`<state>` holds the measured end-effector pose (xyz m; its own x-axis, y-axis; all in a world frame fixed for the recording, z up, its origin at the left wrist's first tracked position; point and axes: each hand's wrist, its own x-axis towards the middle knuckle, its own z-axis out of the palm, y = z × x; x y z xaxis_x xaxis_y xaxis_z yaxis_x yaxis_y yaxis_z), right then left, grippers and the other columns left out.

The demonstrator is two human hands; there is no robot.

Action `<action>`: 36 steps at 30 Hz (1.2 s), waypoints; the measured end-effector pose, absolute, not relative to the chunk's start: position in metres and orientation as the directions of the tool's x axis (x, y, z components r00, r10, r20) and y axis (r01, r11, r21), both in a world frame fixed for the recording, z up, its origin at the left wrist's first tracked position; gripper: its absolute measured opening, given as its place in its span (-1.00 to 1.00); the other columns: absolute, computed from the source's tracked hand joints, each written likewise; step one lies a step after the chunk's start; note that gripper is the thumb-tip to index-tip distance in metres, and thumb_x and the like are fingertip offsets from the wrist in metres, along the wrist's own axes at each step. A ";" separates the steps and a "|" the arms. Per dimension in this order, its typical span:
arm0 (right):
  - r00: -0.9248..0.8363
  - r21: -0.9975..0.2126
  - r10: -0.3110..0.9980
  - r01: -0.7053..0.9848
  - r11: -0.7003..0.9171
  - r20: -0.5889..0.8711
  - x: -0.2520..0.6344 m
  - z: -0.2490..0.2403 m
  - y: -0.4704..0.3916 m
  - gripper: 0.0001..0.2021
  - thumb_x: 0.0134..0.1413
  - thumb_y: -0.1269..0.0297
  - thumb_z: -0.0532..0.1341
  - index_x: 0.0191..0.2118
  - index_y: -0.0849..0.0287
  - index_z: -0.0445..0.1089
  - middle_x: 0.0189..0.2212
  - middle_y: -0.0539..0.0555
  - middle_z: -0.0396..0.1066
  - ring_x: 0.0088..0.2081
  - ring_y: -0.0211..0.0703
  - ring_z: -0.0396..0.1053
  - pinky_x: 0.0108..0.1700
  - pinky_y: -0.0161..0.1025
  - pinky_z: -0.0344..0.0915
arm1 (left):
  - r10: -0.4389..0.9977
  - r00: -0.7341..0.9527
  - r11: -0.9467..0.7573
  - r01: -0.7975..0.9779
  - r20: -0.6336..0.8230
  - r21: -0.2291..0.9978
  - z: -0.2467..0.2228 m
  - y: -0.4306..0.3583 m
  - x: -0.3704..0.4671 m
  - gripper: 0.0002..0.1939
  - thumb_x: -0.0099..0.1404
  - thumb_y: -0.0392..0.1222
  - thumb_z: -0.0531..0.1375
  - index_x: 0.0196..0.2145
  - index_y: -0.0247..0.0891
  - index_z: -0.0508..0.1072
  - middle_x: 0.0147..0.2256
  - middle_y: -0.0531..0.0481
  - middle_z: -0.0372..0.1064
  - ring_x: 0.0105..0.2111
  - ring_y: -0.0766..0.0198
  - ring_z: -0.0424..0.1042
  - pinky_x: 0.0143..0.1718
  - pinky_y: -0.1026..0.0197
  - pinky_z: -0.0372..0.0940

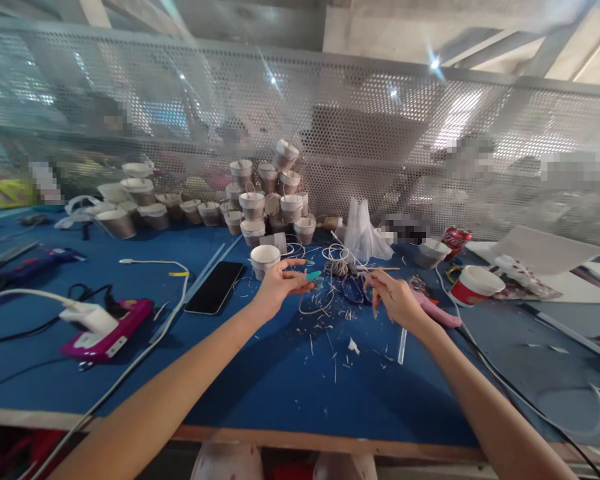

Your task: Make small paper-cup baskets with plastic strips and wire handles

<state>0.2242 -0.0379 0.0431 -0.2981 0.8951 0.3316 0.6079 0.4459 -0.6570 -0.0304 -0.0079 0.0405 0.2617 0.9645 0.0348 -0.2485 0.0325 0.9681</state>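
My left hand (279, 285) is closed in a pinch on a small teal piece (313, 275), whose kind I cannot make out. Just behind that hand stands a small white-rimmed pot (265, 257). My right hand (393, 297) has its thumb and fingers drawn together near a thin stick (383, 269); what they pinch, if anything, is too small to tell. Between the hands lie dark-blue-handled scissors (353, 291), a tangle of grey twine (338, 267) and loops of white cord. Pale scraps (353, 346) are scattered on the blue tabletop (290, 393).
Several more small pots (253, 207) are stacked along the perforated metal screen (355, 113). On the left lie a phone (215, 287) and a magenta power strip (111, 330) with cables. To the right are a pink-handled tool (437, 310), a red-and-white cup (477, 285) and a soda can (456, 241).
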 end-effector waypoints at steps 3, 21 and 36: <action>-0.321 -0.612 0.882 0.635 0.471 0.346 0.229 0.042 -0.036 -0.73 0.16 0.22 -0.07 -0.25 0.20 0.32 -0.60 -0.02 0.39 -0.66 -0.33 0.28 -0.52 -0.36 0.23 | 0.963 0.270 0.047 -0.184 0.005 0.982 0.041 -0.007 -0.031 -0.58 -0.06 -0.20 0.31 -0.23 -0.35 0.32 -0.48 -0.06 0.46 -0.41 0.21 0.48 -0.30 0.16 0.37; -0.427 -0.266 0.780 0.771 0.578 0.457 0.235 0.037 -0.034 -0.66 0.06 0.47 -0.06 -0.15 0.15 0.39 -0.28 0.04 0.47 -0.32 -0.25 0.42 -0.28 -0.33 0.33 | 0.941 0.340 0.031 -0.100 0.005 0.994 0.046 -0.005 -0.038 -0.38 -0.08 -0.21 0.32 -0.04 -0.29 0.24 -0.55 0.03 0.41 -0.55 0.29 0.43 -0.46 0.23 0.33; -0.467 -0.131 0.764 0.810 0.572 0.446 0.234 0.032 -0.033 -0.61 0.03 0.54 -0.08 -0.13 0.14 0.39 -0.29 0.03 0.47 -0.23 -0.23 0.41 -0.18 -0.28 0.33 | 0.931 0.363 -0.020 -0.043 0.034 0.999 0.049 -0.007 -0.037 -0.40 -0.09 -0.21 0.33 -0.08 -0.29 0.23 -0.55 0.05 0.40 -0.55 0.28 0.43 -0.48 0.22 0.35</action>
